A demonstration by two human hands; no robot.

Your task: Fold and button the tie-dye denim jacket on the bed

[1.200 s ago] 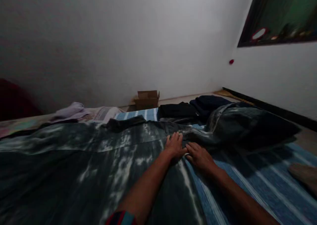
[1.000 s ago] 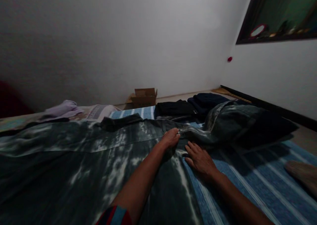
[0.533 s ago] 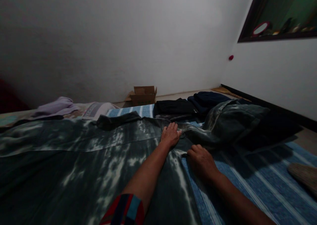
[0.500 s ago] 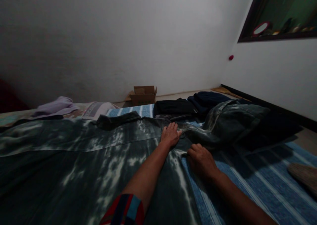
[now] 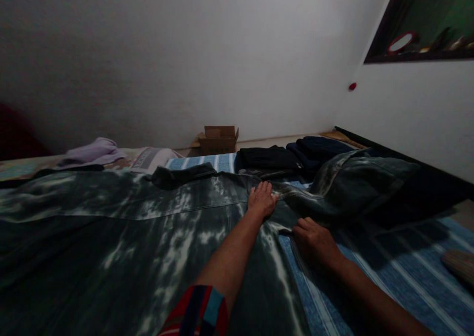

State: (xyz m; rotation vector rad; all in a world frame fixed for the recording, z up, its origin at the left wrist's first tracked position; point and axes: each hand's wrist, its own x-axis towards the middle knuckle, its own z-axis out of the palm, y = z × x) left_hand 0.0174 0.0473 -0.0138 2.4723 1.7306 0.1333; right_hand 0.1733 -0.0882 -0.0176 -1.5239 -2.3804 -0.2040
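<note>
A dark green tie-dyed garment (image 5: 122, 237) lies spread over a blue striped bed sheet (image 5: 403, 272). My left hand (image 5: 262, 200) rests flat on the cloth near its far seam, fingers stretched out. My right hand (image 5: 314, 237) sits just to the right, at the garment's edge, with its fingers curled down onto the fabric; whether it grips the edge I cannot make out. A raised fold of the same garment (image 5: 363, 188) bulges to the right of both hands.
Folded dark clothes (image 5: 266, 158) and a navy pile (image 5: 318, 147) lie at the far end of the bed. A lilac cloth (image 5: 94, 151) lies far left. A cardboard box (image 5: 218, 137) stands by the wall. A dark framed opening (image 5: 425, 25) is upper right.
My left hand has slid a little farther along the cloth. My right hand's fingers went from flat to curled at the garment's edge, and it drew slightly toward me.
</note>
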